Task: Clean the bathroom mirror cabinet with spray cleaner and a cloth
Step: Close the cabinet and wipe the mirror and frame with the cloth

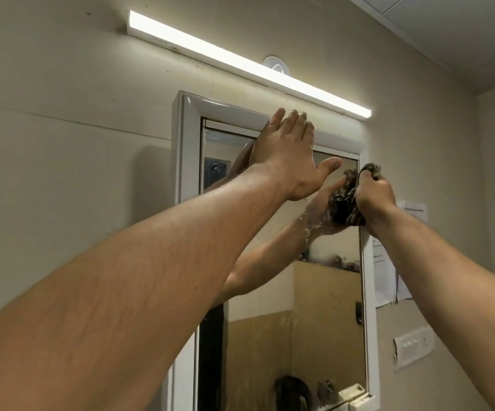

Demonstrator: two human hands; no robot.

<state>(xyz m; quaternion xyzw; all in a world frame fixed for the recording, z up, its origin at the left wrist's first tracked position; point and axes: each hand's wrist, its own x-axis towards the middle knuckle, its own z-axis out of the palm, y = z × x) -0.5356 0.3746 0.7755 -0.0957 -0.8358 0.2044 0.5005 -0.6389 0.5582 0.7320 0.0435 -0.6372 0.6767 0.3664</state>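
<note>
A white-framed mirror cabinet (187, 161) hangs on the beige wall, and its glass reflects both of my arms. My left hand (287, 152) lies flat with straight fingers against the top frame and the upper glass. My right hand (373, 194) grips a dark bunched cloth (355, 200) and holds it against the mirror's upper right part, close to the right frame. Small droplets or specks dot the glass below the cloth. No spray bottle is in view.
A lit tube light (240, 62) runs slantwise just above the cabinet. Papers (388, 262) are stuck on the wall right of the mirror, with a white switch plate (413, 345) below them. The ceiling edge shows at the top right.
</note>
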